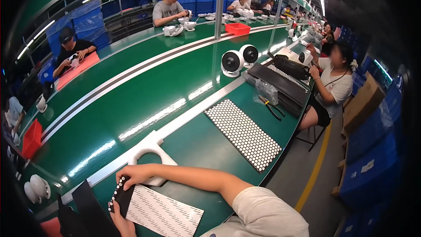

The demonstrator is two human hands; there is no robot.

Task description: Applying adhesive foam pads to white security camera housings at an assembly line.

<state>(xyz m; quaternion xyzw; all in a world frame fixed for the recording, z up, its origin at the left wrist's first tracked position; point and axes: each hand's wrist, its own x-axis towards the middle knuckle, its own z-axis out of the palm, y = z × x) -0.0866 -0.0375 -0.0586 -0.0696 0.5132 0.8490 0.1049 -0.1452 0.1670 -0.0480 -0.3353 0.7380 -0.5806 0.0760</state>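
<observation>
A black sheet (125,198) is grasped by the right hand (137,174) and left hand (123,224). White dots are shown only along one edge; the left forearm is cut off.

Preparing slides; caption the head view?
Left hand and right hand hold a black, white-dotted piece at a green worktop.

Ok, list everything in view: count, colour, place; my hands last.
Dot-edged piece: one, black and white, held.
Printed sheet: one, white, against it.
Dotted sheet: one, black and white, centre of green table.
Ring piece: one, white, table's left.
Pliers: one pair, yellow and black, table's far end.
Plastic bag: one, clear, beside pliers.
Dark stack: one, black, beyond pliers.
Round-faced units: several, white and black, on green belt.
Trays: two nearest, red, across belt.
Crates: many, blue, right and back.
Workers: several, mixed clothing, across and right.
Left hand: one, bare, piece's lower end.
Right hand: one, bare, piece's upper end.
</observation>
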